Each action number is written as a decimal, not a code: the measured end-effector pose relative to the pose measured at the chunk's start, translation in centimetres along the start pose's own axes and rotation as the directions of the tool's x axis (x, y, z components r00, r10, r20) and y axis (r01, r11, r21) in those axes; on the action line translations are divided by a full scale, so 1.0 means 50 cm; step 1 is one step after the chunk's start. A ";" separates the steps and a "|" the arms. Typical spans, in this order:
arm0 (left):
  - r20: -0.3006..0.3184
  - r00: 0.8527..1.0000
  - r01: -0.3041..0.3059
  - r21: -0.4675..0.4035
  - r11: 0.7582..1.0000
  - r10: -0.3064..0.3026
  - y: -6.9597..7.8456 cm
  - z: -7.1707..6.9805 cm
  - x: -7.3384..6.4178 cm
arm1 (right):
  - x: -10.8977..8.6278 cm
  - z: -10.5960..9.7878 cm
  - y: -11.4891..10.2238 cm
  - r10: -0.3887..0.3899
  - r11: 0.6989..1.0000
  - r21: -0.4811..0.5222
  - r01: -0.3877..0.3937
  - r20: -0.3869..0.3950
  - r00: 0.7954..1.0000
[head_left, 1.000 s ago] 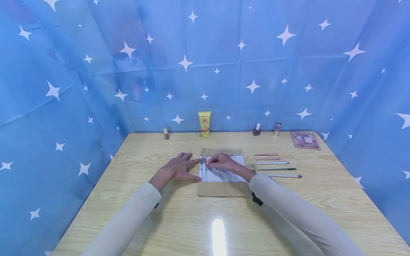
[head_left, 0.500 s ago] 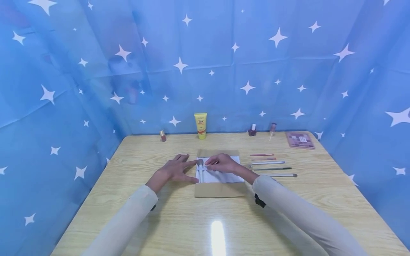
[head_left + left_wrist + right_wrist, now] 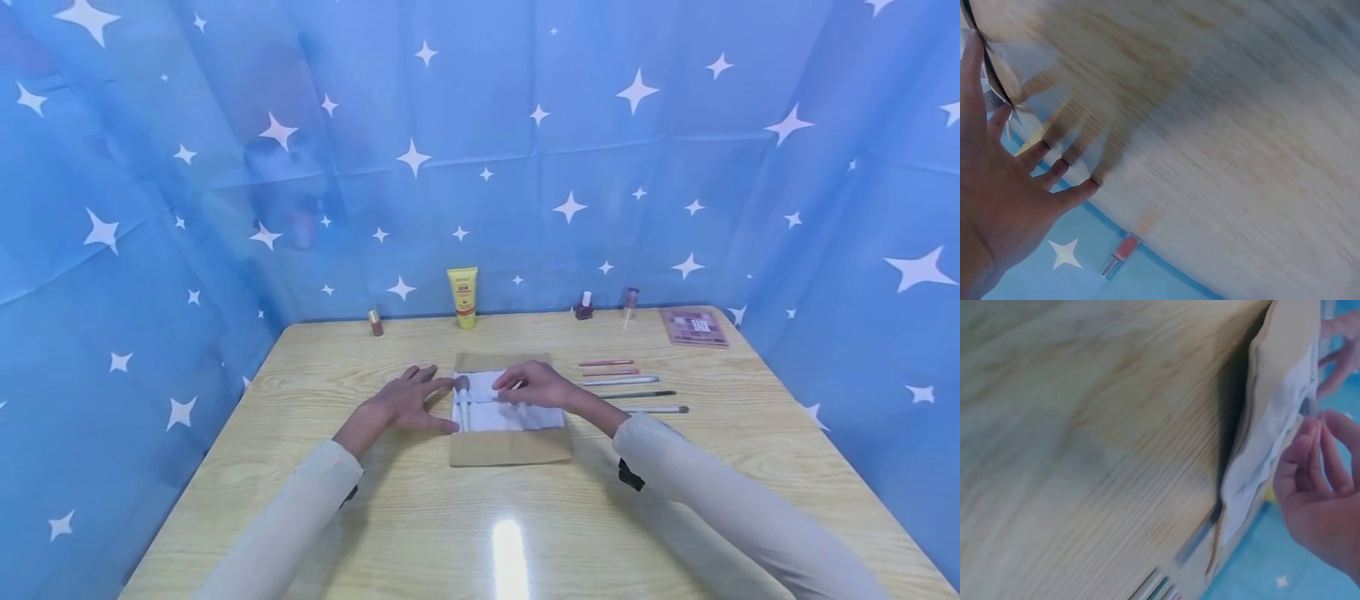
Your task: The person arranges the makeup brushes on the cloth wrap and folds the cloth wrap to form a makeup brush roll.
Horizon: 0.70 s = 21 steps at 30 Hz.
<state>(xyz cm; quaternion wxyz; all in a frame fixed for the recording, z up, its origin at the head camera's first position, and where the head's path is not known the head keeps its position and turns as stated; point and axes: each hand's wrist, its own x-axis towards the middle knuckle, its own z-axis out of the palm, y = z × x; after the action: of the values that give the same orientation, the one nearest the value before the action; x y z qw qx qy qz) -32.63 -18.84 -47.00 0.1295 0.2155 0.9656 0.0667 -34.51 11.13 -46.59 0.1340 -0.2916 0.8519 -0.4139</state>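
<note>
A tan brush roll [image 3: 510, 450] with a white fabric lining [image 3: 483, 417] lies unfolded on the table. A makeup brush [image 3: 463, 408] with a grey-brown head sits at its left side, tucked under a white fabric band [image 3: 480, 388]. With fingers spread, my left hand [image 3: 408, 404] touches the roll's left edge with thumb and index finger. My right hand [image 3: 538, 386] pinches the white band right of the brush, thumb and index finger together. In the right wrist view, the pinching right hand [image 3: 1329, 481] is at the edge of the white lining [image 3: 1272, 437].
Right of the roll lie two thin pink sticks [image 3: 606, 362], a white-handled brush [image 3: 621, 381], a dark green brush [image 3: 637, 393] and another pale brush [image 3: 660, 409]. Along the back stand a yellow tube [image 3: 464, 298] and small cosmetic bottles [image 3: 583, 307]; a palette [image 3: 694, 327] lies back right.
My right hand's fingertips have moved right along the band, away from the brush. My left hand stays at the roll's edge. The head view has shifted slightly.
</note>
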 end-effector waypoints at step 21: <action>-0.073 0.995 -0.080 -0.083 0.993 0.074 -0.002 0.006 -0.002 | -0.132 -0.119 0.044 0.006 1.000 0.024 -0.006 -0.026 1.000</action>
<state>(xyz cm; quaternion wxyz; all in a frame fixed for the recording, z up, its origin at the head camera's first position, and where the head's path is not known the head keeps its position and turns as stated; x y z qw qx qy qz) -32.49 -18.97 -47.28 0.1023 0.2445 0.9567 0.1205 -32.90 19.96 -44.68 0.1275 -0.2818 0.8494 -0.4277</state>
